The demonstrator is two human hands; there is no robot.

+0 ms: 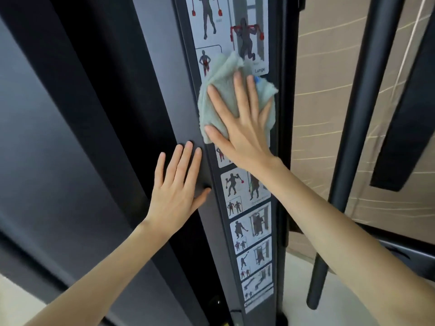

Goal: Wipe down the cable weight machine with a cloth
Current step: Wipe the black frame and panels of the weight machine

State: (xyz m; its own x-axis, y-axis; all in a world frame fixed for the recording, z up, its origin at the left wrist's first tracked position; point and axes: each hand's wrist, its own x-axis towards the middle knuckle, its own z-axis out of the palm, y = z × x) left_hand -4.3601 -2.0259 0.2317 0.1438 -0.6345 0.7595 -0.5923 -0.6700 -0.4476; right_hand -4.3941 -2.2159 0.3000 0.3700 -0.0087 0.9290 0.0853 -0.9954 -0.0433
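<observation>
Cloth: the light green fuzzy cloth (220, 75) is bunched up and pressed flat on the front of the machine, on top of the picture chart, close under the word "Lunge".
Right hand: the right hand (243, 130) lies flat on the cloth, fingers straight and spread out, pushing it onto the chart. It does not curl round the cloth.
Blue bit: a small blue thing (256, 79) peeks out by one fingertip. I cannot tell what it is.
Machine: the cable weight machine (164, 78) is a tall black post that stands upright.
Picture chart: a long strip of stickers (253, 234) runs down the post, with little drawings of people doing exercises.
Left hand: the left hand (179, 187) is open and flat on the plain black side of the post, just beside the chart and lower than the cloth. It holds nothing.
Pole: a round black pole (353, 128) stands to the right of the post.
Wall: a tan wall (324, 90) with thin pale lines is behind the pole.
Floor: a pale floor (296, 278) shows at the bottom.
</observation>
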